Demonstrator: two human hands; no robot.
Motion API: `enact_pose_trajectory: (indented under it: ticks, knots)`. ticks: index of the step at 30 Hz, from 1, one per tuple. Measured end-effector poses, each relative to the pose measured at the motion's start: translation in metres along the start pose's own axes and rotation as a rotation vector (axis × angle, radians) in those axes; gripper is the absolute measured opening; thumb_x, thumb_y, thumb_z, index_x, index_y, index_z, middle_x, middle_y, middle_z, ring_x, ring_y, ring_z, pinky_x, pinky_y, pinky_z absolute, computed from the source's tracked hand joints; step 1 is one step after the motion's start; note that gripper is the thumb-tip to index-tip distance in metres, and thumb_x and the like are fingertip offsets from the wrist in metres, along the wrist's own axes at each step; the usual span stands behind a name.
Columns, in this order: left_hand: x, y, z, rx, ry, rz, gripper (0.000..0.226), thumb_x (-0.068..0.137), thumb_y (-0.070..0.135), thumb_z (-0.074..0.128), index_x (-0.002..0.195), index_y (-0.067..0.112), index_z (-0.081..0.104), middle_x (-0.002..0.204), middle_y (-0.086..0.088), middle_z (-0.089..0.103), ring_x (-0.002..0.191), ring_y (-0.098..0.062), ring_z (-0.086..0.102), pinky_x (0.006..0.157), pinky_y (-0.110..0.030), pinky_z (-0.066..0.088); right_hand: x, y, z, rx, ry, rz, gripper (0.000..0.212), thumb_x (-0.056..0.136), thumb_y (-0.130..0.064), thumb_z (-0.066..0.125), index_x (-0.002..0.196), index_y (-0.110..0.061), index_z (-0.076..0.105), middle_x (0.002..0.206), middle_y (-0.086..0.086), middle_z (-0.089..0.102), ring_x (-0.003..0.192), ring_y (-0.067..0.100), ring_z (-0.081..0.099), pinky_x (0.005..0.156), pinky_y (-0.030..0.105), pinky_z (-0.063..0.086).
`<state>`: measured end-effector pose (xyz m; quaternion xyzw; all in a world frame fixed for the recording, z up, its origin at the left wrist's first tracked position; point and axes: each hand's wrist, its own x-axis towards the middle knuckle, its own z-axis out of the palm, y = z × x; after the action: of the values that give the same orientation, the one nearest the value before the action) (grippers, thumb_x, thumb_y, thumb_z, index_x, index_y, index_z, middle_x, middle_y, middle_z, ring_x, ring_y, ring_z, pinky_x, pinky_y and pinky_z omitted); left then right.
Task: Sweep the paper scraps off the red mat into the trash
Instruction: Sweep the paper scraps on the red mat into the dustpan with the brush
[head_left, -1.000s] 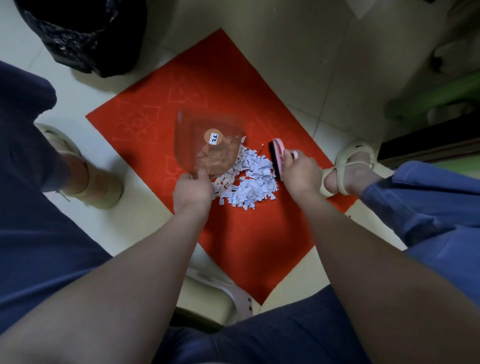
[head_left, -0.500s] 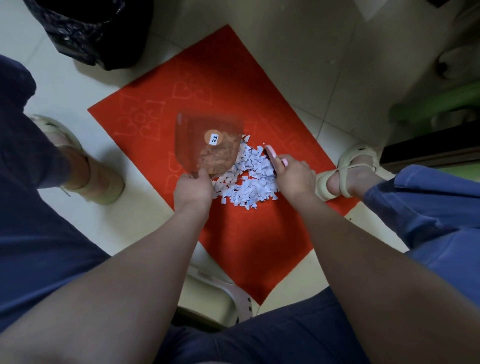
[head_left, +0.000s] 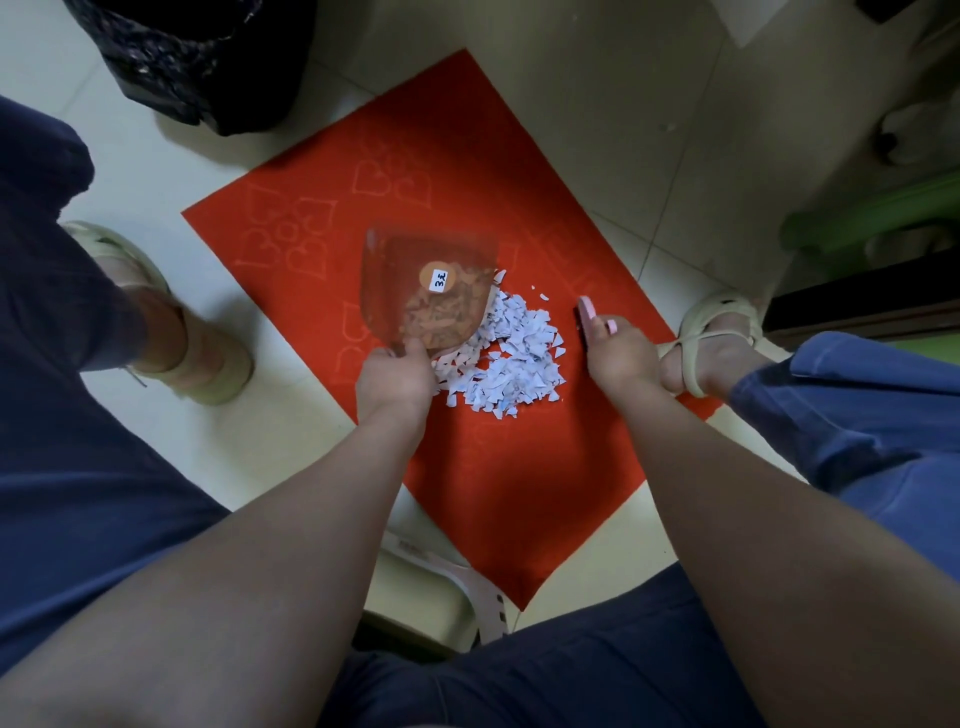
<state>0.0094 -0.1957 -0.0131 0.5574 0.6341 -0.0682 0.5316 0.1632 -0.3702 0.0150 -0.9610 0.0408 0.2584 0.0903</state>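
Observation:
A red mat (head_left: 519, 493) lies on the tiled floor. In its middle is a heap of white paper scraps (head_left: 511, 358). My left hand (head_left: 395, 376) grips the handle of a clear dustpan (head_left: 426, 291) with an orange sticker; scraps lie inside it, and its mouth meets the heap's left side. My right hand (head_left: 618, 353) holds a small pink brush (head_left: 589, 312) just to the right of the heap, bristles down on the mat. The black trash bag (head_left: 197, 57) stands at the upper left, off the mat.
My two sandalled feet (head_left: 722, 348) flank the mat, one at each side. A white plastic stool (head_left: 457, 597) is under me at the mat's near corner. Green and dark furniture (head_left: 872, 244) stands at the right.
My right hand swept the brush left into the heap, then drew it back to the right of the scraps. The dustpan stays at the heap's left side.

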Motion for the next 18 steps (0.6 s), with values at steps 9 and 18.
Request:
enact_pose_trajectory:
  ticks: [9, 18]
  knots:
    - [-0.004, 0.002, 0.001, 0.016, -0.016, -0.007, 0.055, 0.079, 0.051, 0.042, 0.107, 0.009, 0.063, 0.106, -0.014, 0.071, 0.098, -0.037, 0.067, 0.091, -0.045, 0.054, -0.025, -0.013, 0.004, -0.029, 0.126, -0.22, 0.034, 0.101, -0.037, 0.034, 0.117, -0.027, 0.062, 0.106, 0.012, 0.068, 0.113, 0.03, 0.049, 0.094, 0.039, 0.032]
    - [-0.006, 0.002, -0.006, -0.035, -0.034, -0.037, 0.054, 0.078, 0.052, 0.042, 0.109, 0.013, 0.063, 0.1, -0.01, 0.073, 0.091, -0.033, 0.069, 0.079, -0.038, 0.053, -0.031, -0.005, 0.016, -0.144, 0.105, -0.034, 0.048, 0.101, -0.041, 0.024, 0.112, -0.014, 0.062, 0.109, 0.016, 0.067, 0.112, 0.035, 0.054, 0.097, 0.043, 0.034]
